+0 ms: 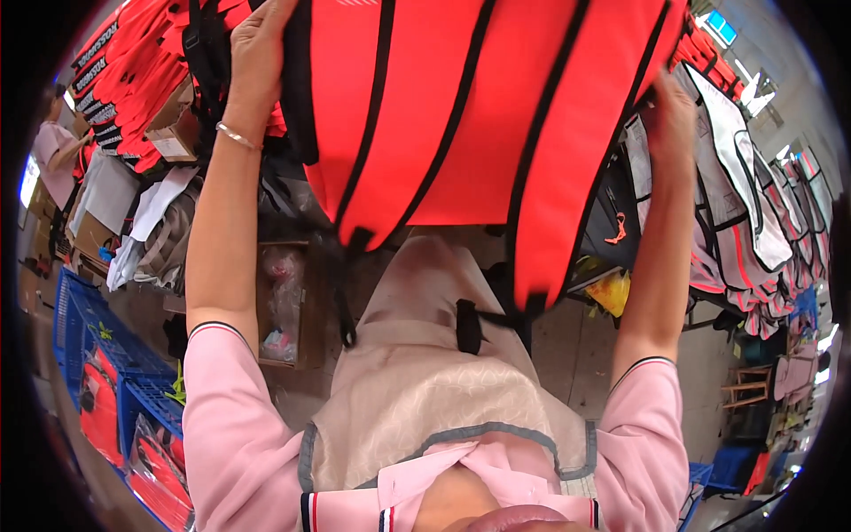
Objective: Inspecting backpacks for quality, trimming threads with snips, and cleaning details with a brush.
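Observation:
A bright red backpack panel (456, 186) with black-edged shoulder straps is raised in front of me, its top beyond the frame. My left hand (257, 49) is closed on its black left edge, fingers partly hidden. Along the right edge, my right hand (671, 111) grips the same panel, slightly smeared by motion. Two padded red straps, the left strap (363, 151) and the right strap (554, 204), hang down over the panel. From their lower ends dangles black webbing (468, 328), over the beige apron (434, 372) on my lap.
Stacked red bags (133, 80) rise at the far left. Below them stands a blue plastic crate (97, 319) near wrapped red pieces. A cardboard box (297, 306) with clear plastic bags sits on the floor. Grey-and-white panels (736, 168) hang at right, above a wooden stool (747, 387). Another person (58, 151) stands far left.

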The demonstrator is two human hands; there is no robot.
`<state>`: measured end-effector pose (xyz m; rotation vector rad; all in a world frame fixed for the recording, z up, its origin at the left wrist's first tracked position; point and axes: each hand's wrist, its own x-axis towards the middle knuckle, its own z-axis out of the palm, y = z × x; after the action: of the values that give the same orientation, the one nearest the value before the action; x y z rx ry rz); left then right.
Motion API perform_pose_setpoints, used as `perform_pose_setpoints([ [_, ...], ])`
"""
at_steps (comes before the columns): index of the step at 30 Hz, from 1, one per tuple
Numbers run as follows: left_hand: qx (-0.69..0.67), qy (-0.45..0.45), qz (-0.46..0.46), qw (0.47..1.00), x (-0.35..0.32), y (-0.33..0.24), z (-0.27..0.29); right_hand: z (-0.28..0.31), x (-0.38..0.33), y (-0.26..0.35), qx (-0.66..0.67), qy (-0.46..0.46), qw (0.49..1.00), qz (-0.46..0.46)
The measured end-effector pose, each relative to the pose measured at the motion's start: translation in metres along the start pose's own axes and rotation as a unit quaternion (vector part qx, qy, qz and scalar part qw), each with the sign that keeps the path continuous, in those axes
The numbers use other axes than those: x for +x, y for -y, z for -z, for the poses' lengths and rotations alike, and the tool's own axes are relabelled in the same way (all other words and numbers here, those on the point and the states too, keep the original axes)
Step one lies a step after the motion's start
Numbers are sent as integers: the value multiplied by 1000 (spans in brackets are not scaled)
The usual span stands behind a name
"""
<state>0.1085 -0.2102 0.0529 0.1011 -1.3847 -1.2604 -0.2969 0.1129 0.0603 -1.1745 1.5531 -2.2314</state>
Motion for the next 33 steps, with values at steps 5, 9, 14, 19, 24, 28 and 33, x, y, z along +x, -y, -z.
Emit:
perform_pose_setpoints([
  [5,-245,131,64,959,-13,-19,6,18,-23,-8,-31,142,977,153],
  [9,-34,55,150,987,-32,-44,-41,2,-50,20,100,-17,995,16],
  [14,101,12,259,960,-64,19,-6,9,-59,-51,20,-34,993,-109],
  [19,504,82,221,831,-145,165,60,54,-108,-184,-462,87,869,-155],
  [24,322,-53,368,870,-195,135,77,-38,-126,-129,-468,69,881,19],
  [28,190,-53,484,852,-211,114,76,-149,-140,-114,-280,249,923,92],
  [33,237,-37,434,869,-203,109,66,-240,-185,-142,-350,499,752,249],
])
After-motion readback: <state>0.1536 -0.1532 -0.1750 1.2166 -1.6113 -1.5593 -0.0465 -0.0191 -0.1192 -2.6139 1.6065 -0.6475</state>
